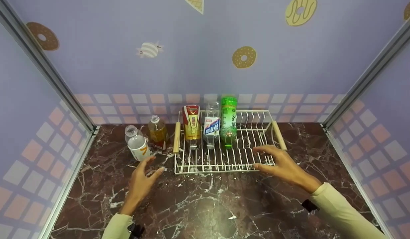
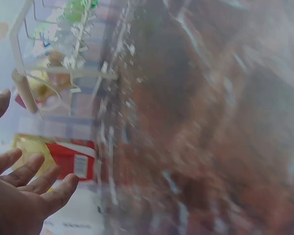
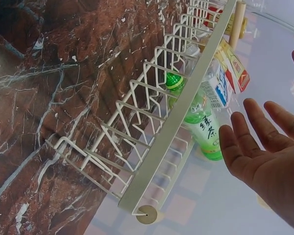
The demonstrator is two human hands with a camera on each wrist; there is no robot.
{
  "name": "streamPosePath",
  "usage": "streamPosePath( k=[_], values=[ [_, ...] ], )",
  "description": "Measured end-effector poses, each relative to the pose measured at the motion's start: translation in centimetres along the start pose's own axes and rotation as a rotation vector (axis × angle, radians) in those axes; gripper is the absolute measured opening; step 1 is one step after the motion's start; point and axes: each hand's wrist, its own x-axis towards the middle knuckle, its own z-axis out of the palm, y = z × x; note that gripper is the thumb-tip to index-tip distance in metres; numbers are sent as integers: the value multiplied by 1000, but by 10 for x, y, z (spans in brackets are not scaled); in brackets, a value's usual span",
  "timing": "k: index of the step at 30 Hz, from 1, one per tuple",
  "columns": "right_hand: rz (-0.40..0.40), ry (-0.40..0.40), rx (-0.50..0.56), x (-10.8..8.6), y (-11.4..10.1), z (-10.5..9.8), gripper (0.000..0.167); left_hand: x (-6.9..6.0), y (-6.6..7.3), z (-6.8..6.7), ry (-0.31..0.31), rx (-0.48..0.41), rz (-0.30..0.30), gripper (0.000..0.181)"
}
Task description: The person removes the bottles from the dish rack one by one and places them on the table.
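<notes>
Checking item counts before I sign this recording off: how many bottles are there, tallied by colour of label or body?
Red-and-yellow-labelled bottles: 2
Clear bottles with partly white labels: 2
Green bottle: 1
Total: 5

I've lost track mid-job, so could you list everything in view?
Rack: one, white wire, mid-table
Handles: two, pale wood, rack's ends
Red-labelled bottle: one, red and yellow, rack's left, neck down
Blue-labelled bottle: one, clear, next right, neck down
Green bottle: one, green, right of that, neck down
White-labelled bottle: one, clear, far left, upright
Yellow bottle: one, yellow and red, between it and rack, upright
Table: one, dark red marbled, beneath
Walls: three, lavender, back and sides
Wrist pieces: two, black, at cuffs
Sleeves: two, pale yellow, forearms
Left hand: one, bare, near White-labelled bottle
Right hand: one, bare, rack's right end
</notes>
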Motion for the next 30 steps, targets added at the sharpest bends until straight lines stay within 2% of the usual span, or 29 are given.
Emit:
streamPosePath(
  k=[7, 11, 16, 23, 30],
  values=[
    [33, 20, 7, 9, 1, 0, 58, 2, 24, 8, -146, 76, 70, 88],
    [37, 27, 13, 13, 2, -1, 57, 3, 34, 12, -207, 101, 105, 98],
    [45, 24, 14, 17, 4, 0, 59, 6, 40, 19, -242, 117, 131, 107],
    [37, 31, -17, 21, 8, 1, 63, 11, 45, 26, -283, 131, 92, 117],
    [30, 30, -24, 24, 10, 2, 63, 15, 45, 32, -319, 139, 85, 125]
  ],
)
